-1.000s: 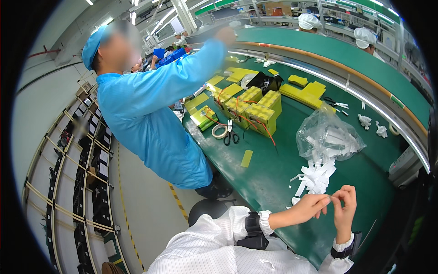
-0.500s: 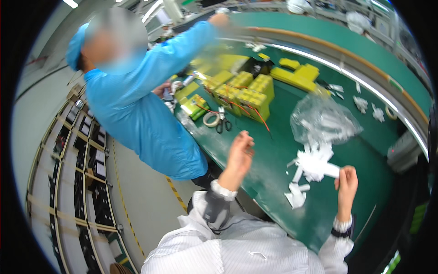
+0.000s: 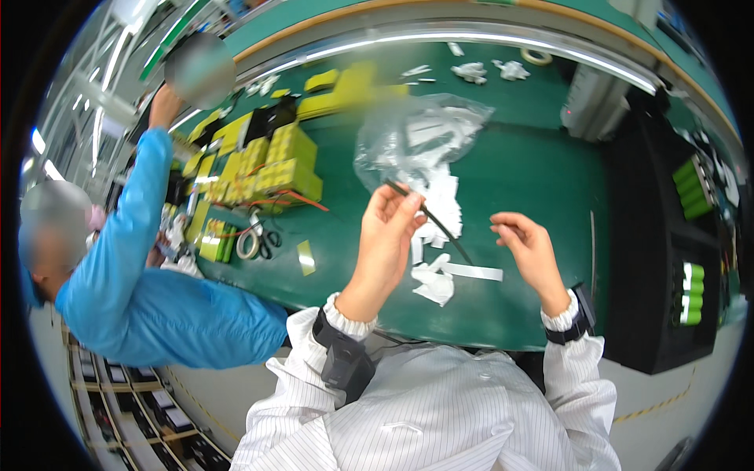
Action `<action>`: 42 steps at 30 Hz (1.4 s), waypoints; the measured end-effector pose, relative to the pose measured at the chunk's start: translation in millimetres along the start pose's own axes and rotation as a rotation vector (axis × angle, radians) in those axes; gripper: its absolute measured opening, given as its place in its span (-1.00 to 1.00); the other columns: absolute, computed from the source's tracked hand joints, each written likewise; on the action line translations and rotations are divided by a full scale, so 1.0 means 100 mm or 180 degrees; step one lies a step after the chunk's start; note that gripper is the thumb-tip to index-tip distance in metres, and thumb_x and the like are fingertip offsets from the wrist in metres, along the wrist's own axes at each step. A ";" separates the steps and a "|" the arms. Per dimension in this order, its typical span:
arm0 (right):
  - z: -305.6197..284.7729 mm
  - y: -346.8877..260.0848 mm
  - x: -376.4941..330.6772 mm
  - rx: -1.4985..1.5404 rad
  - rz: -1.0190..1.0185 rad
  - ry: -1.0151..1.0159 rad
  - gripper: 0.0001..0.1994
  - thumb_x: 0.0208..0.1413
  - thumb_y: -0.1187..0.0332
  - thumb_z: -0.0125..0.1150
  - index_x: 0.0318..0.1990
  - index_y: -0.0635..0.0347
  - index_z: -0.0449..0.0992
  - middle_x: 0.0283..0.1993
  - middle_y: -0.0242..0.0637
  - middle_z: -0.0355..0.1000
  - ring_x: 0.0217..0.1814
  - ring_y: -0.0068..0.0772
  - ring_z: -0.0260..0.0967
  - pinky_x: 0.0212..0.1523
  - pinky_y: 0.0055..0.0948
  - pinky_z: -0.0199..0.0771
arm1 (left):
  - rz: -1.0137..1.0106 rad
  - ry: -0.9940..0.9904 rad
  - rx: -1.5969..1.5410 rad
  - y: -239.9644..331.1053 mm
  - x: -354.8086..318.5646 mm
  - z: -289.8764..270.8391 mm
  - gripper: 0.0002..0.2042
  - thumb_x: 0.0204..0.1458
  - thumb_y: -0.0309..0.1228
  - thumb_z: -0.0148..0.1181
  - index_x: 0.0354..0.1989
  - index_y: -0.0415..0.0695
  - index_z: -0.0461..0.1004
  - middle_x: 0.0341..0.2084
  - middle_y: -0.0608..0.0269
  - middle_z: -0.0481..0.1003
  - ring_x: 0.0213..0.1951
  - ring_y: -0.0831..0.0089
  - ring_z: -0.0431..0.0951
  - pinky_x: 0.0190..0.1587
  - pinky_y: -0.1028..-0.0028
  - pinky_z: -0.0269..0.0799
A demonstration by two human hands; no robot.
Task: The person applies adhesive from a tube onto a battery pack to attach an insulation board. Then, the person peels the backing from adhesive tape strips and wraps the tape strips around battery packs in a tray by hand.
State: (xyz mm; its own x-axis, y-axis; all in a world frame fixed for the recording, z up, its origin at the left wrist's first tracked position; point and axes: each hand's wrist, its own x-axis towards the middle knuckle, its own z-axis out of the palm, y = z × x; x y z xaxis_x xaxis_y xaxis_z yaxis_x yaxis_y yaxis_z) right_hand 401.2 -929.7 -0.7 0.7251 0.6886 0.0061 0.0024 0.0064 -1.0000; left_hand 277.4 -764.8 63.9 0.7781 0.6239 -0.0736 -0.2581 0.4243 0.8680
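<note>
Head view: the left hand [image 3: 389, 228] pinches the upper end of a thin black strip [image 3: 430, 220] — narrow, straight, dark, slanting down to the right over the green table [image 3: 518, 180]. Its lower end sits above a scatter of white paper pieces [image 3: 440, 235]. The right hand [image 3: 528, 247] hovers just beside the strip, fingers loosely curled, holding nothing. Behind lies a crumpled clear plastic bag [image 3: 416, 137] — further left, yellow blocks [image 3: 275, 161] and a co-worker's blue sleeve [image 3: 133, 212].
</note>
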 end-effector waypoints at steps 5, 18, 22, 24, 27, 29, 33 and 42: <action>-0.37 0.38 -0.33 -0.2116 -0.0093 -0.0741 -0.85 -0.16 0.45 0.08 -0.37 0.24 0.46 -0.34 -0.03 0.38 -0.29 -0.06 0.34 -0.26 -0.31 0.35 | 0.0270 -0.0366 0.0095 0.09 0.17 0.37 -0.80 -0.03 -0.43 0.06 -0.24 -0.12 0.25 -0.38 0.26 0.36 -0.31 0.54 0.34 -0.22 0.51 0.27; 0.38 1.28 0.11 -0.1961 -0.0932 -0.0530 -0.60 -0.09 0.55 -0.05 0.00 0.18 0.25 0.13 -0.18 0.08 0.22 -0.12 -0.09 0.11 -0.33 0.06 | 0.0290 -0.0015 0.0551 0.28 0.00 0.07 -0.84 0.00 -0.42 0.02 -0.25 -0.12 0.26 -0.34 0.25 0.36 -0.29 0.54 0.33 -0.19 0.51 0.25; -0.07 0.49 -0.07 -0.1013 0.0215 -0.0435 -0.68 -0.02 0.49 -0.03 -0.04 0.24 0.29 0.02 -0.20 0.21 0.00 -0.28 0.22 -0.03 -0.50 0.21 | 0.0270 -0.0220 0.0672 0.24 0.06 0.18 -0.86 -0.01 -0.43 0.03 -0.28 -0.12 0.27 -0.34 0.24 0.38 -0.29 0.56 0.34 -0.23 0.53 0.29; -0.34 0.10 -0.30 0.0439 0.0517 -0.0370 -0.67 0.03 0.41 -0.02 -0.02 0.26 0.25 -0.06 -0.24 0.27 -0.13 -0.45 0.28 -0.16 -0.56 0.28 | 0.0117 -0.0477 0.0694 0.19 0.15 0.43 -0.87 -0.02 -0.44 0.04 -0.31 -0.13 0.27 -0.35 0.24 0.40 -0.30 0.55 0.37 -0.28 0.54 0.32; -0.72 -0.68 -0.64 0.0746 0.0456 -0.0142 -0.55 0.00 0.38 0.06 0.06 0.27 0.14 -0.08 -0.23 0.25 -0.16 -0.53 0.25 -0.22 -0.57 0.29 | 0.0199 -0.0945 0.0730 0.11 0.29 0.89 -0.88 -0.03 -0.46 0.05 -0.34 -0.16 0.27 -0.40 0.21 0.43 -0.38 0.56 0.40 -0.34 0.57 0.36; -0.95 -1.07 -0.90 0.0229 0.0222 0.0218 -0.40 -0.06 0.38 0.15 0.12 0.24 0.01 -0.10 -0.22 0.25 -0.19 -0.53 0.24 -0.23 -0.59 0.28 | 0.0180 -0.1516 0.0786 0.05 0.34 1.36 -0.85 -0.04 -0.49 0.05 -0.28 -0.19 0.29 -0.37 0.22 0.41 -0.38 0.56 0.41 -0.34 0.57 0.36; -1.46 -1.46 -1.23 0.0370 0.0249 0.1203 -0.58 -0.11 0.45 0.19 -0.10 0.27 0.15 -0.31 -0.32 0.27 -0.38 -0.66 0.24 -0.38 -0.70 0.26 | 0.0035 -0.2585 0.0547 -0.27 0.34 2.36 -0.81 -0.06 -0.55 0.06 -0.26 -0.25 0.28 -0.36 0.27 0.35 -0.38 0.56 0.42 -0.37 0.59 0.36; -3.10 -1.36 -1.31 -0.0413 0.0150 0.2371 -0.87 -0.05 0.42 0.10 -0.37 0.22 0.31 -0.58 -0.52 0.24 -0.60 -0.74 0.17 -0.57 -0.74 0.18 | -0.0453 -0.3124 0.0359 -1.43 0.65 3.96 -0.88 -0.06 -0.44 0.08 -0.39 -0.19 0.31 -0.48 0.34 0.34 -0.41 0.57 0.40 -0.32 0.54 0.38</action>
State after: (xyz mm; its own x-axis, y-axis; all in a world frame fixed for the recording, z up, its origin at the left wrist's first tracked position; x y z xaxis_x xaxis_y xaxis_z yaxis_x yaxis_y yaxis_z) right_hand 519.5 -1245.5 133.6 0.9999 0.0138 0.0058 0.0075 -0.1281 -0.9917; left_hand 591.3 -1044.7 129.6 0.9394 -0.2682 0.2136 -0.1093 0.3563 0.9279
